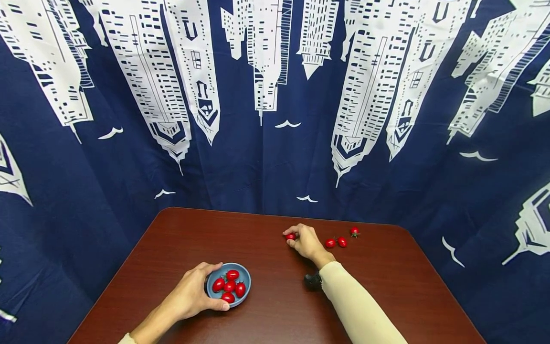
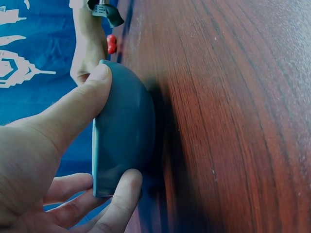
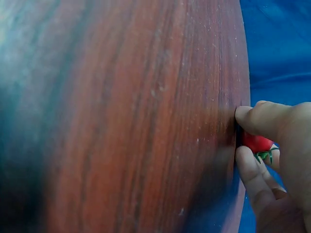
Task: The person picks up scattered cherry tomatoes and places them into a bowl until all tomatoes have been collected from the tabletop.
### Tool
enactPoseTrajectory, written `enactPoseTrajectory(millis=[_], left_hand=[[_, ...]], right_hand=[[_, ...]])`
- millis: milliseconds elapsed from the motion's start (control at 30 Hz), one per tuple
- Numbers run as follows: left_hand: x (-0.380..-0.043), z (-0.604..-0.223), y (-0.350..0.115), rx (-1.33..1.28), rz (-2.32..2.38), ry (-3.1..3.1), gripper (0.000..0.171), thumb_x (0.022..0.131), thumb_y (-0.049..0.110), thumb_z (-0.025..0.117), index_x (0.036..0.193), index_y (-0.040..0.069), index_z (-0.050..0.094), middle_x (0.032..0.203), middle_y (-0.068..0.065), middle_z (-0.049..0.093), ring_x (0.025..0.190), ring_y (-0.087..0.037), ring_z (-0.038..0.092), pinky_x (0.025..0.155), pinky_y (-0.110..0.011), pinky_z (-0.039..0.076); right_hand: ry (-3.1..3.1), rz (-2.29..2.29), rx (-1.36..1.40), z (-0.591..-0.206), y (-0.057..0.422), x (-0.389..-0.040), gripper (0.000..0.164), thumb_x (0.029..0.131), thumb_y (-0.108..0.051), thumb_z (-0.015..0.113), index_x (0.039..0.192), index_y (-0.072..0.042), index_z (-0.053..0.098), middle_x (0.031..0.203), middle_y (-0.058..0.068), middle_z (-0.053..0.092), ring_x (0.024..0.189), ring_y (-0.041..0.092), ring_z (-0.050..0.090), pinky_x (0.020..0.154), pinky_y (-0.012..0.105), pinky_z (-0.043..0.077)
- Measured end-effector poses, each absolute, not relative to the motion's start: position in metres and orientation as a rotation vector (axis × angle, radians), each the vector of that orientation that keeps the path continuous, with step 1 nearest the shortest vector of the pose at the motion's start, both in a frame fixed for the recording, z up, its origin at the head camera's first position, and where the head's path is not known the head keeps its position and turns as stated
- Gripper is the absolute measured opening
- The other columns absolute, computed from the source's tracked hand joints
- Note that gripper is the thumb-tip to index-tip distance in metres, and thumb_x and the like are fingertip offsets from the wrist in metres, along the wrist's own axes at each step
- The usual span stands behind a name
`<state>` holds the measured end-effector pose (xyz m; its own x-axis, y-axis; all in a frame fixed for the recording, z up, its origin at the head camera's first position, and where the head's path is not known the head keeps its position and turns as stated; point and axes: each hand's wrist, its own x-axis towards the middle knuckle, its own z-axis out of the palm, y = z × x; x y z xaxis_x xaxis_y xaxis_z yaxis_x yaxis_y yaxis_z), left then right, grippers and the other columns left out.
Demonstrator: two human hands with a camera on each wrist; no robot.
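My left hand (image 1: 191,292) grips a small blue bowl (image 1: 245,276) at the left front of the table, thumb on the near rim and fingers round the far side. Several red cherry tomatoes (image 1: 229,286) lie inside. In the left wrist view the bowl (image 2: 125,131) shows its smooth outer wall, tilted by the camera angle. Towards the table's far edge, my right hand (image 1: 308,243) pinches one cherry tomato (image 1: 290,236) between thumb and fingers. Its green stem end shows in the right wrist view, where the tomato (image 3: 256,142) is partly hidden by the fingers.
Right of my right hand lie two cherry tomatoes (image 1: 330,243) close together, with a third tomato (image 1: 354,231) farther back, its green stem showing. The brown wooden table (image 1: 266,315) ends at a dark blue curtain (image 1: 258,167) printed with white buildings.
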<state>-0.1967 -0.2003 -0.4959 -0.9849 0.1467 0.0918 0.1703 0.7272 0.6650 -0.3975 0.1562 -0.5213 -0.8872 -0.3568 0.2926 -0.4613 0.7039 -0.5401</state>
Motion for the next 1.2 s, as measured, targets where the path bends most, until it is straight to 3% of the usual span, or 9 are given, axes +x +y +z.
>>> enactPoseTrajectory(millis=[233, 833, 1200], left_hand=[[-0.197, -0.491, -0.197, -0.256, -1.114, -2.895, 0.103, 0.067, 0.039, 0.117, 0.155, 0.007, 0.073, 0.135, -0.001, 0.077, 0.124, -0.019, 0.072, 0.105, -0.040, 0.065], [-0.194, -0.494, -0.198, -0.262, -1.081, -2.900, 0.103, 0.067, 0.040, 0.116, 0.154, 0.006, 0.073, 0.134, -0.001, 0.077, 0.125, -0.020, 0.071, 0.107, -0.040, 0.064], [-0.195, -0.495, -0.198, -0.269, -1.059, -2.895, 0.104, 0.066, 0.042, 0.117, 0.154, 0.007, 0.074, 0.136, -0.003, 0.078, 0.127, -0.022, 0.072, 0.110, -0.043, 0.063]], right_hand=[[-2.732, 0.924, 0.613, -0.517, 0.159, -0.398, 0.026, 0.096, -0.005, 0.095, 0.118, -0.017, 0.092, 0.110, 0.006, 0.083, 0.090, 0.012, 0.067, 0.084, 0.028, 0.058], [-2.725, 0.952, 0.614, -0.512, 0.167, -0.391, 0.024, 0.097, -0.010, 0.095, 0.120, -0.017, 0.091, 0.116, 0.006, 0.087, 0.093, 0.015, 0.074, 0.087, 0.029, 0.062], [-2.674, 0.957, 0.636, -0.507, 0.164, -0.382, 0.024, 0.096, -0.010, 0.097, 0.119, -0.013, 0.091, 0.109, 0.006, 0.085, 0.090, 0.017, 0.073, 0.082, 0.026, 0.059]])
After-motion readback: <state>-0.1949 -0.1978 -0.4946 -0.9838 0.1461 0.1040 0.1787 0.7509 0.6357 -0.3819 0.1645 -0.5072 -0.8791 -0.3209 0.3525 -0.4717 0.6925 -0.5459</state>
